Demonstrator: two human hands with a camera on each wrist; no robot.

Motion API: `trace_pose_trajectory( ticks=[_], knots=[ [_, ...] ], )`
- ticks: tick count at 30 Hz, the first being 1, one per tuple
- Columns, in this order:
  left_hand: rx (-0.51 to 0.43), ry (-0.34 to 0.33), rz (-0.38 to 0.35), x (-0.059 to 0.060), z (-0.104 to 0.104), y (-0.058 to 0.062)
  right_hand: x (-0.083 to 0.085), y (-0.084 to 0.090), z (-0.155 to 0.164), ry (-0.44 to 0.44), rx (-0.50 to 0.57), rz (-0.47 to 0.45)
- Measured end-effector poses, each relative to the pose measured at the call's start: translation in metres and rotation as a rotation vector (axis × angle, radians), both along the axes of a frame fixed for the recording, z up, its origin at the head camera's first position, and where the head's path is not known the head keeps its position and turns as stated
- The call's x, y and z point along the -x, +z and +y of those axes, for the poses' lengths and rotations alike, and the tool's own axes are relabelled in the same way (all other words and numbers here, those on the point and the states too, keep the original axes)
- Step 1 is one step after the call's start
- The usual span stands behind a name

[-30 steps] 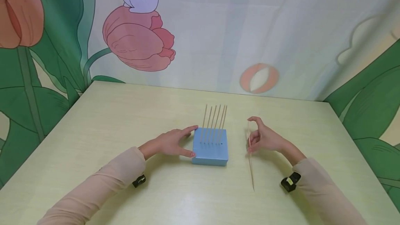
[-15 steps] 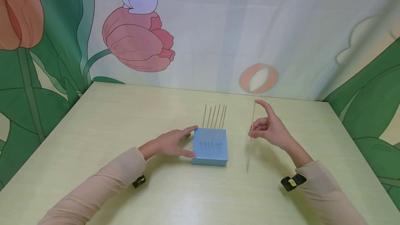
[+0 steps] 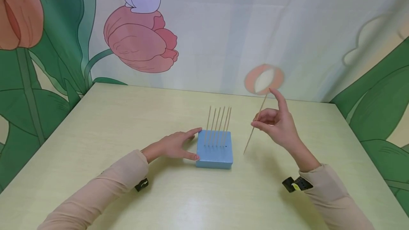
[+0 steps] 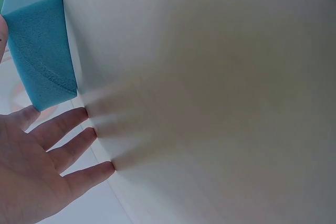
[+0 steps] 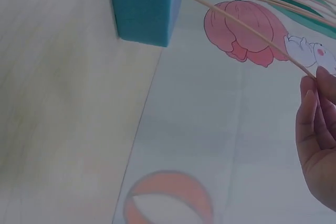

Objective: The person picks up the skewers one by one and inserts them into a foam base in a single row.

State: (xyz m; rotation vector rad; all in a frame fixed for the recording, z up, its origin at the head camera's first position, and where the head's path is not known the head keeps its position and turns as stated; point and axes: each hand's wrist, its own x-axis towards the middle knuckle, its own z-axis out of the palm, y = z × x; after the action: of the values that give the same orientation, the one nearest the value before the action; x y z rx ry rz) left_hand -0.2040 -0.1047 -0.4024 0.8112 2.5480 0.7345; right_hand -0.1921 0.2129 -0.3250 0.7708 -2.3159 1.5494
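Observation:
A light blue foam block (image 3: 214,155) lies on the table with several thin bamboo skewers (image 3: 218,127) standing in a row in it. My left hand (image 3: 175,145) touches the block's left side with thumb and index finger; the other fingers (image 4: 71,148) spread straight in the left wrist view. To the right of the block, my right hand (image 3: 278,127) pinches another bamboo skewer (image 3: 248,141) between thumb and fingers, index fingertip at its top end. This skewer slants, its lower end toward the block and above the table. A small dark hole (image 3: 226,146) shows at the row's right end.
The pale wooden table (image 3: 127,116) extends around the block on all sides. Behind it hangs a curtain (image 3: 207,45) printed with tulips and a rabbit. A black wrist camera (image 3: 295,184) sits at the right sleeve, another at the left.
My right hand has risen away from me with the skewer, whose lower end has swung up and left toward the block. My left hand and the block have stayed in place.

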Motion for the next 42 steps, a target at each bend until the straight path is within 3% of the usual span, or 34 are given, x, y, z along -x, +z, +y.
trace_pose_trajectory(
  ticks=[9, 15, 24, 42],
  knots=[
    [0.001, -0.009, 0.0, 0.001, 0.0, -0.001, -0.003, 0.001, -0.021, 0.002, -0.103, 0.205],
    [-0.006, -0.011, -0.003, 0.0, 0.001, 0.0, 0.0, -0.002, -0.031, 0.023, -0.121, 0.29],
    [-0.003, -0.012, -0.001, -0.003, 0.002, 0.006, 0.002, -0.006, -0.04, 0.044, -0.118, 0.325],
    [0.01, -0.014, 0.016, 0.0, 0.001, 0.0, 0.006, -0.014, -0.046, 0.075, -0.133, 0.316]
  ],
)
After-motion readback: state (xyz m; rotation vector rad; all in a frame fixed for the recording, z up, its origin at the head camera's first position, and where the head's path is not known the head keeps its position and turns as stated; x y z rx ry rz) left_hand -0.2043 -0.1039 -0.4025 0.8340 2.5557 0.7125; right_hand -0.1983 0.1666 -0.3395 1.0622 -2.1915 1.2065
